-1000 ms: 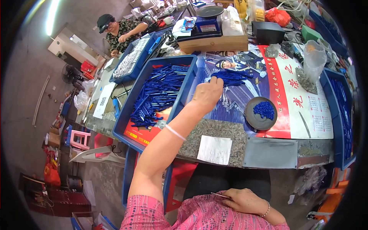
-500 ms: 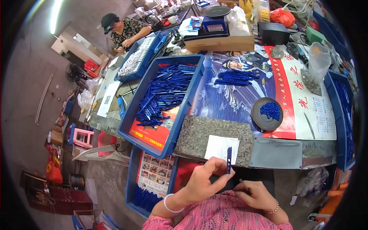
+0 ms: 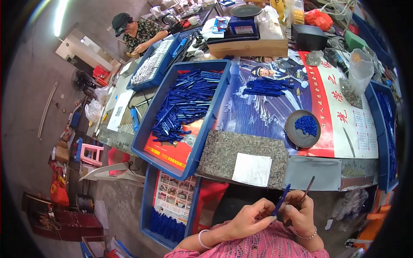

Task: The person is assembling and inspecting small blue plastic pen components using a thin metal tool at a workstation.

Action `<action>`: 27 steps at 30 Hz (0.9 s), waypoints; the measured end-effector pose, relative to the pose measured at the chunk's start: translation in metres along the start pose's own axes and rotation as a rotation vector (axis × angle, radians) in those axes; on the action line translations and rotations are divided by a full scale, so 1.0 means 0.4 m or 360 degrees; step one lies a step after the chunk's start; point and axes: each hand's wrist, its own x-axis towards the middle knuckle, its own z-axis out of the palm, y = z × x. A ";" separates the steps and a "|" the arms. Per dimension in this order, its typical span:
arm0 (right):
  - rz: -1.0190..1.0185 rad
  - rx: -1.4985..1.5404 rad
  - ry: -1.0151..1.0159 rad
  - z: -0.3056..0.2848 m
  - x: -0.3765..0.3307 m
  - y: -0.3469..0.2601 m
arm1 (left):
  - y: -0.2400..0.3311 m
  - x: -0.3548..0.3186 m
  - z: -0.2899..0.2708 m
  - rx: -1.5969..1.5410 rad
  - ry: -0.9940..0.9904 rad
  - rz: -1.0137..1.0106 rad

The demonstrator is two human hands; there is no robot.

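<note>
My left hand [image 3: 254,218] pinches a slim, dark blue pen-shaped piece [image 3: 282,200] tilted up to the right, close in front of my body. Beside it, my right hand [image 3: 301,215] holds a thin dark rod [image 3: 308,187] that sticks up past the fingers. Both hands nearly meet at the lower end of the blue piece; the fingers hide that end. Just beyond them, a white paper sheet [image 3: 253,168] lies on a speckled stone slab [image 3: 219,150]. Farther off, a round dark dish [image 3: 291,138] holds many small blue parts [image 3: 306,125].
Left of the slab, a blue tray [image 3: 214,114] carries heaped blue pieces [image 3: 185,101]; another tray [image 3: 145,215] sits lower. More blue pieces [image 3: 267,87] lie on the poster. A third blue tray [image 3: 384,148] is at right. A co-worker [image 3: 140,36] sits at far left behind white parts.
My left hand has moved right and toward me with the blue piece, away from the paper. My right hand has risen to meet it, and the thin rod now shows in it.
</note>
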 end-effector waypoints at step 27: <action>0.0051 -0.0186 -0.0018 -0.029 0.021 -0.001 | -0.027 0.028 0.033 0.0343 0.0183 0.0241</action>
